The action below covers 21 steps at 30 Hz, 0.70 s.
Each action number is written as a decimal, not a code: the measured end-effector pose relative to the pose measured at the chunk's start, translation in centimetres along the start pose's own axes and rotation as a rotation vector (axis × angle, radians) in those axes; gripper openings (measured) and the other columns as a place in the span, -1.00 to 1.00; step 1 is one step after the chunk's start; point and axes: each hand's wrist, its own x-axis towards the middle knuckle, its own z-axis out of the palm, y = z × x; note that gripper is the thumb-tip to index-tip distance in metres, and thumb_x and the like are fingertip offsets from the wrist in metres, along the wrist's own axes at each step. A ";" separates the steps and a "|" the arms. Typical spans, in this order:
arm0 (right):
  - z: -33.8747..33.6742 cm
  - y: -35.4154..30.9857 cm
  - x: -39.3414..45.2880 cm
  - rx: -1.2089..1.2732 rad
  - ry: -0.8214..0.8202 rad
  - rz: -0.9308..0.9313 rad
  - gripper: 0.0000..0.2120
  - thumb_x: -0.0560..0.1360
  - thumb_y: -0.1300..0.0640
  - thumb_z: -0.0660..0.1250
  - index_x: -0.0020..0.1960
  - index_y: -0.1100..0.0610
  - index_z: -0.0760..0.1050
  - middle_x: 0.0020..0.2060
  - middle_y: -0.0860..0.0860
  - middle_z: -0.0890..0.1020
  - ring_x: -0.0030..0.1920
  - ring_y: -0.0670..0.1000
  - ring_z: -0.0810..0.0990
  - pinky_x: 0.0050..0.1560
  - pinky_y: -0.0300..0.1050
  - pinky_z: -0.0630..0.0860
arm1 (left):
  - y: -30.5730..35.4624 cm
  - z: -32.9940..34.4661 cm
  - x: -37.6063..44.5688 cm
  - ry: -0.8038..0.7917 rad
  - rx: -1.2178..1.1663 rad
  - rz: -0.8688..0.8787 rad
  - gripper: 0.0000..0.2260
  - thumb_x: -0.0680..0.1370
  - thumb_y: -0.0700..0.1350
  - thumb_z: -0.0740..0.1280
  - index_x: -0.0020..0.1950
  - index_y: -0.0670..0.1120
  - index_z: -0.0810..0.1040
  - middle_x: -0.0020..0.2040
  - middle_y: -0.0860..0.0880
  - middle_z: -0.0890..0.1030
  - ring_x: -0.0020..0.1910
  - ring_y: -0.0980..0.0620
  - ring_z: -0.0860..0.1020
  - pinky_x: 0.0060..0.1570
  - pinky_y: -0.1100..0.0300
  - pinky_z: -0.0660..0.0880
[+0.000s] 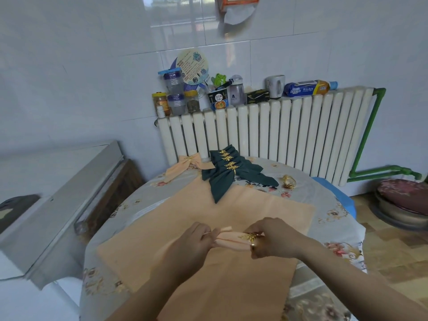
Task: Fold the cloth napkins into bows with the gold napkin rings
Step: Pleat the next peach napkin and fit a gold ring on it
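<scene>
A pleated peach napkin [231, 240] is bunched between both hands just above the table. My left hand [192, 246] grips its left end. My right hand [273, 242] holds a gold leaf napkin ring [251, 238] that sits around the napkin's right part. Beneath lies a flat stack of peach napkins [176, 225]. Farther back rest several dark green bows [229, 174] with gold rings and one peach bow [187, 165]. Loose gold rings [289, 181] lie at the right.
The round table has a floral cloth [335, 214]. A white radiator [278, 135] stands behind it, with jars, a cup and bottles on top. A grey cabinet [58, 205] is at the left, and a cushioned stool [405, 200] at the right.
</scene>
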 end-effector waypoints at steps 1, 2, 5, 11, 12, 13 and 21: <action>0.2 -0.4 0.1 -0.016 0.016 -0.006 -0.60 0.34 -0.08 0.45 0.16 -0.08 0.55 0.00 -0.11 0.63 0.01 -0.04 0.52 0.01 -0.12 0.40 | 0.2 0.1 0.1 -0.008 -0.005 0.002 -0.69 0.57 -0.08 0.21 0.31 -0.09 0.43 -0.05 -0.03 0.49 -0.11 0.00 0.45 -0.32 0.14 0.48; 0.5 -0.7 0.3 -0.025 0.041 -0.009 -0.59 0.35 -0.10 0.44 0.17 -0.07 0.55 0.00 -0.09 0.63 0.00 -0.03 0.53 -0.01 -0.12 0.40 | 0.5 0.2 0.2 -0.016 -0.009 0.001 -0.67 0.56 -0.10 0.25 0.32 -0.09 0.43 -0.04 -0.03 0.49 -0.10 0.00 0.45 -0.30 0.15 0.48; 1.6 -1.5 0.7 -0.027 0.108 0.027 -0.59 0.35 -0.10 0.41 0.18 -0.06 0.54 -0.02 -0.05 0.63 -0.04 0.00 0.54 -0.10 -0.13 0.38 | 1.3 0.1 0.6 -0.012 -0.031 0.005 -0.60 0.47 -0.19 0.40 0.30 -0.12 0.47 -0.07 -0.03 0.50 -0.12 0.01 0.42 -0.27 0.18 0.46; 3.7 -2.1 1.6 0.238 0.056 0.154 -0.68 0.31 0.07 0.47 0.05 0.09 0.60 -0.17 0.00 0.61 -0.19 0.00 0.53 -0.34 -0.22 0.36 | 2.1 0.2 0.4 -0.021 -0.047 0.003 -0.58 0.40 -0.21 0.46 0.24 -0.10 0.53 -0.09 0.00 0.52 -0.13 0.05 0.41 -0.26 0.26 0.43; 3.6 -1.9 1.7 0.257 0.039 0.159 -0.64 0.30 0.08 0.49 0.08 0.11 0.59 -0.12 0.02 0.62 -0.15 0.01 0.54 -0.28 -0.20 0.40 | 2.1 0.3 0.4 -0.025 -0.052 0.015 -0.59 0.40 -0.22 0.44 0.24 -0.10 0.53 -0.09 0.00 0.52 -0.13 0.05 0.41 -0.25 0.26 0.42; 3.8 -1.8 1.8 0.279 0.012 0.162 -0.58 0.29 0.08 0.50 0.12 0.12 0.56 -0.05 0.04 0.62 -0.08 0.04 0.55 -0.19 -0.18 0.44 | 2.2 0.4 0.0 -0.036 -0.067 0.018 -0.60 0.40 -0.22 0.43 0.24 -0.09 0.52 -0.08 0.00 0.52 -0.14 0.05 0.42 -0.24 0.26 0.42; 4.7 -0.4 1.5 0.412 -0.064 0.143 -0.55 0.26 0.11 0.52 0.10 0.02 0.47 -0.10 -0.07 0.56 -0.16 -0.12 0.50 -0.26 -0.32 0.38 | 2.6 1.9 -0.6 -0.022 -0.181 0.032 -0.70 0.47 -0.22 0.38 0.19 -0.10 0.51 -0.12 -0.03 0.51 -0.16 0.04 0.38 -0.28 0.22 0.42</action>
